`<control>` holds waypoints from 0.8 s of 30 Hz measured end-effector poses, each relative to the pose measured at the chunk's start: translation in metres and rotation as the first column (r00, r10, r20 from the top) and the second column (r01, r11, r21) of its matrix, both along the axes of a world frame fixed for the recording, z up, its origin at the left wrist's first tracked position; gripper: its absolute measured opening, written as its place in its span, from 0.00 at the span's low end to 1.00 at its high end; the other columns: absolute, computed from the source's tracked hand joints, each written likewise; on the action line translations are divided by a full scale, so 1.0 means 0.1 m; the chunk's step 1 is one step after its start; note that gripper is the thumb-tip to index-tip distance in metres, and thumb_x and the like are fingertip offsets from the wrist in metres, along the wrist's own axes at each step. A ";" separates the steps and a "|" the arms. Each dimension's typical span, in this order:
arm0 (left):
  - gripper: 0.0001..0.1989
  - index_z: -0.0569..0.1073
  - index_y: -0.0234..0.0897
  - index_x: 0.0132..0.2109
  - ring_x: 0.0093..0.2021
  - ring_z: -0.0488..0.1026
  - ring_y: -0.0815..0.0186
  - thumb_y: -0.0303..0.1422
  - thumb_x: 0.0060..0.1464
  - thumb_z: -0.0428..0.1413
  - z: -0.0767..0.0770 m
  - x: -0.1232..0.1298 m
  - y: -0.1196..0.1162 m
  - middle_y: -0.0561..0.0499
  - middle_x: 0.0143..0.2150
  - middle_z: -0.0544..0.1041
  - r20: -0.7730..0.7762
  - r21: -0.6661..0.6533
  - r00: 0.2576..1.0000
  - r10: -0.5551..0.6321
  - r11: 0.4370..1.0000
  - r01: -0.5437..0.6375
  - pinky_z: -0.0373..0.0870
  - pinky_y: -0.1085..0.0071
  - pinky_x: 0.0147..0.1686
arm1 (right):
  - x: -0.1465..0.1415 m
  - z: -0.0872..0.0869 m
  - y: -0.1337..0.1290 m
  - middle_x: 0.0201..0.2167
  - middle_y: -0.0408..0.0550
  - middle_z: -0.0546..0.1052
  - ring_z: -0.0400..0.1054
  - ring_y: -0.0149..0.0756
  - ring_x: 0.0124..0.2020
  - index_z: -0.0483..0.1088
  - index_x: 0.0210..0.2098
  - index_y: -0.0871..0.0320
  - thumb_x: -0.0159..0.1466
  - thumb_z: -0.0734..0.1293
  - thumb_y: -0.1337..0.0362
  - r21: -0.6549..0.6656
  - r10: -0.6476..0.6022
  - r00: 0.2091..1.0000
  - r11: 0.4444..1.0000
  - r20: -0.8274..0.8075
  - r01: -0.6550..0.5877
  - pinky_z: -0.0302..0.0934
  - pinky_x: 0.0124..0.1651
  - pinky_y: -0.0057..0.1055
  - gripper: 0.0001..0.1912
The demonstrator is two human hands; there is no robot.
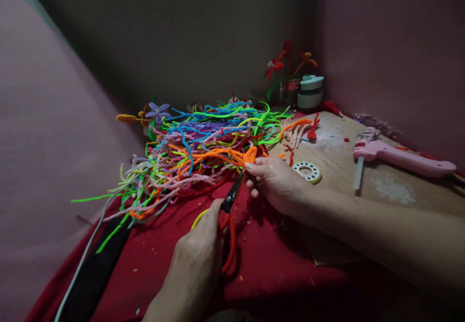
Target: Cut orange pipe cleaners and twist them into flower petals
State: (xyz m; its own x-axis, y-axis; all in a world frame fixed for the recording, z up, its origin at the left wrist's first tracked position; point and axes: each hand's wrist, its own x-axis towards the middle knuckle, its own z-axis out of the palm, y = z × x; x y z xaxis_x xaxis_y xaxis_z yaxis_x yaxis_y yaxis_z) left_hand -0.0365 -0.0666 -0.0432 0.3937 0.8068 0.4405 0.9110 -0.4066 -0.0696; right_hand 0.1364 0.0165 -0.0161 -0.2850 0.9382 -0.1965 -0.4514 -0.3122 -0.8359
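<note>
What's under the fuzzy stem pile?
Red cloth and a black strip show at the near edge of the pile; beneath its middle, stems hide everything.

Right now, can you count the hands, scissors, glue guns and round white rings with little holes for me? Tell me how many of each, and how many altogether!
Hands (left hand, right hand): 2
Scissors: 1
Glue gun: 1
White ring: 1
Total: 5

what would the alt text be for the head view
Left hand holds red-and-yellow-handled scissors at an orange pipe-cleaner piece pinched by the right hand, beside a tangled multicolored pipe-cleaner pile; a pink glue gun lies at right.
</note>
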 end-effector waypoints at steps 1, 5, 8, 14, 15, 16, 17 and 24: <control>0.21 0.57 0.33 0.57 0.34 0.78 0.66 0.25 0.56 0.43 -0.01 0.00 0.01 0.44 0.41 0.78 0.003 -0.016 1.000 0.001 1.000 -0.001 0.74 0.75 0.28 | 0.00 0.00 0.00 0.14 0.40 0.62 0.56 0.24 0.15 0.60 0.20 0.61 0.62 0.59 0.74 -0.005 0.001 1.000 1.000 -0.004 -0.001 0.48 0.15 0.21 0.13; 0.21 0.56 0.32 0.58 0.41 0.76 0.63 0.25 0.57 0.44 -0.04 -0.03 0.02 0.40 0.47 0.75 -0.035 -0.037 0.999 -0.003 0.999 0.002 0.75 0.71 0.35 | 0.00 -0.01 0.01 0.14 0.40 0.62 0.56 0.24 0.15 0.59 0.21 0.61 0.62 0.59 0.74 -0.015 0.008 1.000 1.000 -0.024 -0.008 0.48 0.15 0.21 0.13; 0.22 0.55 0.30 0.59 0.46 0.74 0.61 0.24 0.57 0.43 -0.06 -0.05 0.03 0.36 0.51 0.72 -0.067 -0.022 0.997 -0.027 0.999 0.026 0.75 0.68 0.39 | 0.00 -0.01 0.02 0.16 0.40 0.62 0.56 0.24 0.15 0.60 0.21 0.61 0.61 0.58 0.74 -0.036 0.014 0.998 0.999 -0.061 -0.016 0.48 0.15 0.21 0.12; 0.23 0.54 0.29 0.59 0.48 0.73 0.59 0.22 0.56 0.42 -0.08 -0.05 0.03 0.35 0.51 0.72 -0.103 -0.006 0.994 -0.027 1.000 0.027 0.75 0.65 0.40 | 0.02 -0.01 0.03 0.17 0.41 0.62 0.57 0.24 0.16 0.60 0.22 0.62 0.60 0.58 0.76 -0.123 0.031 0.992 0.991 -0.118 -0.045 0.50 0.16 0.22 0.11; 0.23 0.53 0.29 0.60 0.47 0.74 0.59 0.22 0.56 0.42 -0.08 -0.05 0.03 0.35 0.51 0.72 -0.108 0.002 0.994 -0.022 1.000 0.022 0.75 0.66 0.39 | 0.02 -0.02 0.03 0.17 0.41 0.62 0.57 0.24 0.16 0.60 0.22 0.62 0.60 0.58 0.76 -0.130 0.036 0.991 0.990 -0.130 -0.054 0.50 0.16 0.22 0.11; 0.24 0.53 0.29 0.60 0.46 0.74 0.59 0.22 0.56 0.42 -0.08 -0.05 0.03 0.35 0.50 0.73 -0.114 0.007 0.993 -0.019 1.000 0.020 0.75 0.67 0.38 | 0.02 -0.02 0.03 0.17 0.41 0.63 0.57 0.25 0.16 0.60 0.22 0.62 0.59 0.57 0.76 -0.135 0.040 0.989 0.989 -0.143 -0.060 0.50 0.16 0.22 0.11; 0.24 0.53 0.29 0.60 0.44 0.75 0.60 0.22 0.56 0.42 -0.08 -0.05 0.03 0.35 0.49 0.73 -0.117 0.014 0.993 -0.023 1.000 0.025 0.76 0.68 0.36 | 0.02 -0.02 0.03 0.17 0.42 0.63 0.57 0.25 0.16 0.61 0.22 0.62 0.59 0.57 0.76 -0.138 0.043 0.987 0.988 -0.154 -0.065 0.51 0.17 0.23 0.10; 0.23 0.53 0.28 0.59 0.40 0.76 0.60 0.22 0.56 0.40 -0.10 -0.06 0.04 0.36 0.46 0.74 -0.119 0.032 0.993 -0.021 0.999 0.025 0.76 0.67 0.35 | 0.01 0.02 0.03 0.17 0.43 0.63 0.58 0.26 0.17 0.62 0.23 0.62 0.58 0.55 0.79 -0.173 0.050 0.987 0.982 -0.152 -0.076 0.55 0.18 0.23 0.11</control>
State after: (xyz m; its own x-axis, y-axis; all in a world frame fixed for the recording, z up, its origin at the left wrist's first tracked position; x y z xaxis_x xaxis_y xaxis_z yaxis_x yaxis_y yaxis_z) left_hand -0.0425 -0.0622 -0.0531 0.4631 0.7824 0.4163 0.8859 -0.4228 -0.1908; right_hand 0.1375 0.0191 -0.0145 -0.3805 0.8713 -0.3099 -0.5398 -0.4813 -0.6907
